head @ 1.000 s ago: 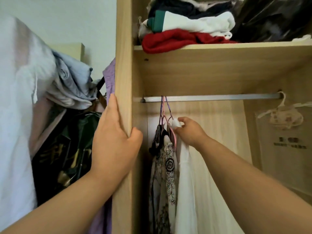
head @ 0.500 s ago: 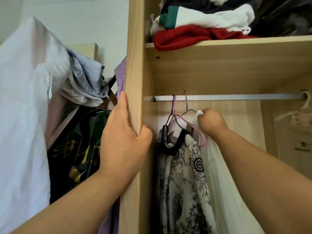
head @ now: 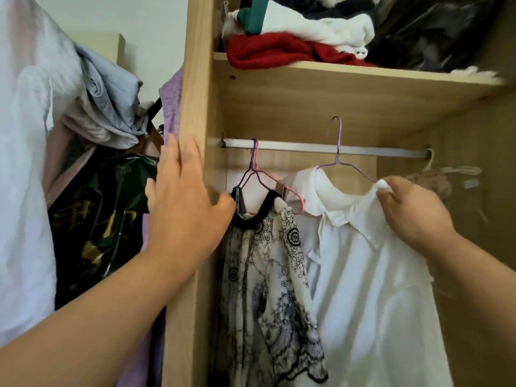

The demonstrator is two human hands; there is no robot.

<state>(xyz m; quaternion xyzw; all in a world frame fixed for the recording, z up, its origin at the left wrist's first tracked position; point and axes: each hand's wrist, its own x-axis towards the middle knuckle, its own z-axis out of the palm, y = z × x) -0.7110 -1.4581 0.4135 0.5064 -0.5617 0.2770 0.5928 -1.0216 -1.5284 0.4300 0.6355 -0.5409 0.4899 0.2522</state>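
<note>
White shirt [head: 363, 261] on a purple wire hanger [head: 338, 135] is seen midway along the wardrobe rail [head: 293, 146], one shoulder pinched between the thumb and fingers of the person's right hand [head: 413, 210]. The left hand [head: 184, 208], fingers spread and holding nothing, lies flat against the wooden side panel [head: 195, 79] of the wardrobe. The hanger's hook stands above the rail while its stem crosses in front of it (whether any part rests on the bar cannot be told from this angle), so the shirt appears to be carried by the hand rather than by the rail. A black-and-white patterned blouse [head: 265, 261] hangs just beside it, nearer the side panel, on a pink hanger [head: 279, 182]. Folded clothes, a red jumper [head: 265, 51] among them, lie on the shelf [head: 335, 76] above. On this evidence the job of moving the shirt looks about half done: it is in hand and apart from its neighbour, but not yet settled on the bar or drawn out of the wardrobe.
</note>
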